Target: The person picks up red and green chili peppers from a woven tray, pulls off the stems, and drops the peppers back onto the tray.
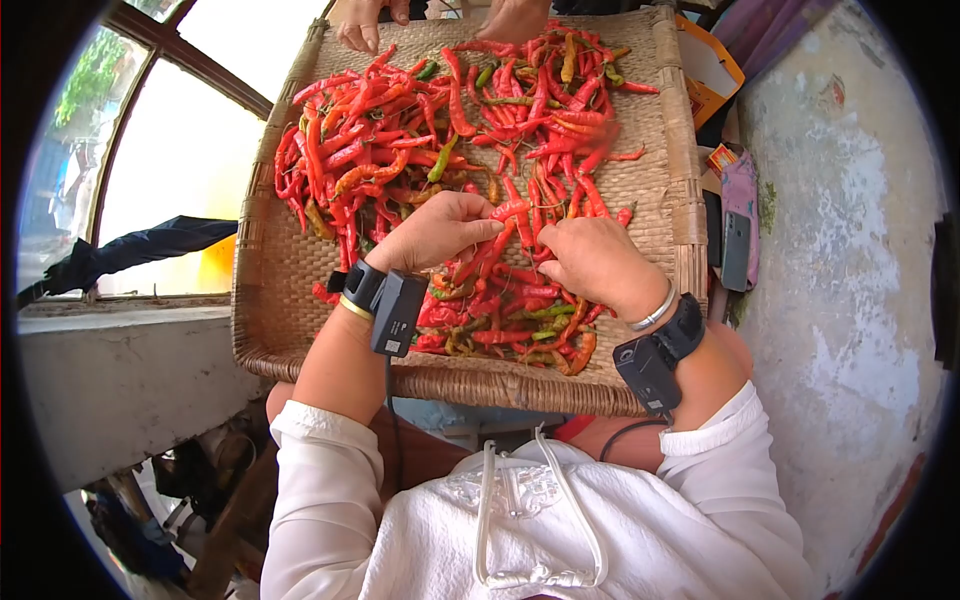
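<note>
Red chili peppers (350,150), with a few green and brownish ones among them, lie in loose heaps on a woven basket tray (650,200). Over the middle of the tray, my left hand (437,232) has thumb and forefinger pinched on a red chili pepper (512,209). Just to its right, my right hand (598,264) is closed, fingertips down among the peppers. Whatever it grips is hidden beneath the fingers. A nearer heap of red and greenish peppers (500,315) lies below both hands.
Another person's hands (515,18) reach over the tray's far edge. A folded dark umbrella (150,250) lies by the window at left. On the right, a phone (736,250) and an orange box (708,65) stand between tray and wall. Straps with black devices (400,312) circle my wrists.
</note>
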`<state>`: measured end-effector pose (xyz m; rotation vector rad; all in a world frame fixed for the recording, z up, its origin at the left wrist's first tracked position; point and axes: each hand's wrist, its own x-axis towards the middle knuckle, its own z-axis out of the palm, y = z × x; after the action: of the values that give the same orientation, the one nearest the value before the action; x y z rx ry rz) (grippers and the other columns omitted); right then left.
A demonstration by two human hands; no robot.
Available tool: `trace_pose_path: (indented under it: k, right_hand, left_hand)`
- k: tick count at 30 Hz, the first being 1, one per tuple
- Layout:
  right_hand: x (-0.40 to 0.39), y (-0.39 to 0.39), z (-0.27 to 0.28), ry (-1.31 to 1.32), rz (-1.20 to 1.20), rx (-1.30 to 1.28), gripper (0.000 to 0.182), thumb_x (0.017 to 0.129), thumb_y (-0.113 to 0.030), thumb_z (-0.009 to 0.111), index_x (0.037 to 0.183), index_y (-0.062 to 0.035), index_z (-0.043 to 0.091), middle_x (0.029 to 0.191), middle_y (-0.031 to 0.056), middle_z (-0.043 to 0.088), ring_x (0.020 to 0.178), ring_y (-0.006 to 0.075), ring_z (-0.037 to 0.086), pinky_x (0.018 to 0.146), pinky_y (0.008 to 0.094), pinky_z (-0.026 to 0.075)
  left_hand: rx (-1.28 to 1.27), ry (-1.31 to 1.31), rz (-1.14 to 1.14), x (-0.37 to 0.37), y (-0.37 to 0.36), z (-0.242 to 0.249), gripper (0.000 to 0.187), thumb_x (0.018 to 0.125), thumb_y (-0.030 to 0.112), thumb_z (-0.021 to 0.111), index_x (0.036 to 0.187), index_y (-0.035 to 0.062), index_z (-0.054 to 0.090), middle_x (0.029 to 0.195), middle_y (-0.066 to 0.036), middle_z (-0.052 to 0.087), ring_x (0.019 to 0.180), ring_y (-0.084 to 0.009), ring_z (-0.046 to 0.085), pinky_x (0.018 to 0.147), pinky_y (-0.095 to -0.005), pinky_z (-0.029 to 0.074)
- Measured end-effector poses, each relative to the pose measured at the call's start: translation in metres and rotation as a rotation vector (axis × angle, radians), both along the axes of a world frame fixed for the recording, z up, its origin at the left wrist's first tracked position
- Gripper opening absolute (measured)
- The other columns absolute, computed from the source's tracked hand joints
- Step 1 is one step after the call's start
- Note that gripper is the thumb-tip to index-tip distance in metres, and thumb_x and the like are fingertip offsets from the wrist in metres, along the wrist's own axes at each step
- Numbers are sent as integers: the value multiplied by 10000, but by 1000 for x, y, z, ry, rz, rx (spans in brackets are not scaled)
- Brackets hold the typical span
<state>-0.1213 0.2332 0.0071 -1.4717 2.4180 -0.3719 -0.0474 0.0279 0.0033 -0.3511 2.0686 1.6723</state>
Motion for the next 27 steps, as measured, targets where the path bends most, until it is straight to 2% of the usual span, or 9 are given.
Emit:
trace_pose_path:
  k: [5,7,11,13,14,19,22,25,27]
  right_hand:
    - [0,1,3,11,16,19,211,729,-223,655,805,-37,593,769,135,615,789,311,610,678,422,481]
    - [-2,3,3,14,8,18,210,723,-209,658,817,-39,580,771,139,603,795,316,600,683,425,474]
    - [-9,7,4,27,-28,69,210,718,-200,662,820,-43,568,771,137,594,809,316,590,689,430,467]
    - [-11,8,3,24,-34,81,212,718,-204,663,817,-43,568,770,134,595,807,315,591,689,429,468]
    - [-12,9,2,22,-38,98,214,717,-208,664,815,-43,568,768,131,596,805,315,592,688,429,468]
    - [-13,8,3,46,-39,88,222,714,-215,667,814,-44,568,766,128,596,794,315,594,685,427,469]
    - [-16,13,4,64,-53,67,223,713,-217,669,808,-43,568,763,131,596,785,312,597,682,423,470]
    - [-18,15,7,77,-76,44,221,713,-219,670,799,-42,569,757,135,593,773,309,599,678,418,472]
    - [-18,15,8,78,-91,36,219,713,-218,670,793,-41,570,752,136,591,766,309,600,676,415,473]
  left_hand:
    - [678,340,575,-9,-7,-15,315,909,197,517,1165,17,486,873,-19,595,725,-87,581,621,-215,485]
    - [484,327,600,-13,-5,-14,420,910,183,513,1275,12,396,972,-53,594,811,-102,581,672,-229,488]
    - [-414,390,-6,-12,22,-32,395,854,143,573,1221,31,479,1020,-94,593,817,-159,591,700,-271,468]
    - [-660,694,-157,-13,39,-40,426,808,131,593,1214,61,481,983,-137,593,804,-257,601,687,-332,478]
    - [-655,685,-115,-14,50,-41,420,774,150,608,1176,85,506,965,-163,582,804,-335,586,694,-395,476]
    - [-877,473,-197,-15,61,-50,342,751,178,623,1081,114,560,914,-140,594,797,-330,591,671,-403,480]
    - [-734,627,-121,-16,49,-52,266,756,169,636,1011,99,601,817,-114,601,720,-254,610,627,-361,491]
    - [-431,378,-15,-17,35,-41,159,803,135,621,940,55,619,726,-52,591,642,-127,581,585,-279,485]
    - [-51,268,269,-21,24,-35,122,851,105,584,939,22,608,725,10,580,623,-37,528,554,-201,457]
